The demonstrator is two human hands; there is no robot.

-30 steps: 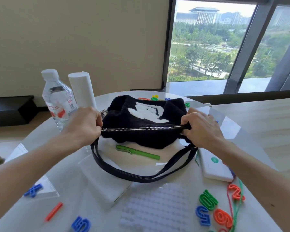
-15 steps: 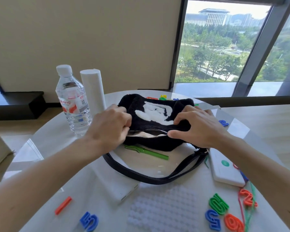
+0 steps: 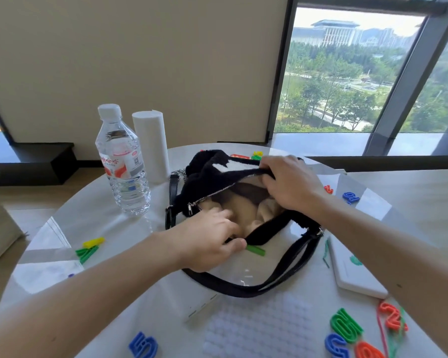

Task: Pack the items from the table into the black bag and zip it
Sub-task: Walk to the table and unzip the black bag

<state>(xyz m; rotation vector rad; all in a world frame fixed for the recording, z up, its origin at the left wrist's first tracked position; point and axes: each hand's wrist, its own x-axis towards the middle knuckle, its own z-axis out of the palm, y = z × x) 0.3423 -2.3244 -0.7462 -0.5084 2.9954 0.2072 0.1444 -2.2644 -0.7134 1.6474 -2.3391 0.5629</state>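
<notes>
Both hands' fingers grip the black bag (image 3: 212, 171)'s open rim; bottle (image 3: 123, 164), green pen (image 3: 255, 250) alongside.

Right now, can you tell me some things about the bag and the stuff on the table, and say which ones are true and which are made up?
1. The black bag is zipped shut. False: it is open, its tan lining showing.
2. Both hands hold the bag's opening. True: left hand, right hand.
3. The water bottle lies on its side. False: it stands upright.
4. A blue number 5 lies on the table. True.
</notes>
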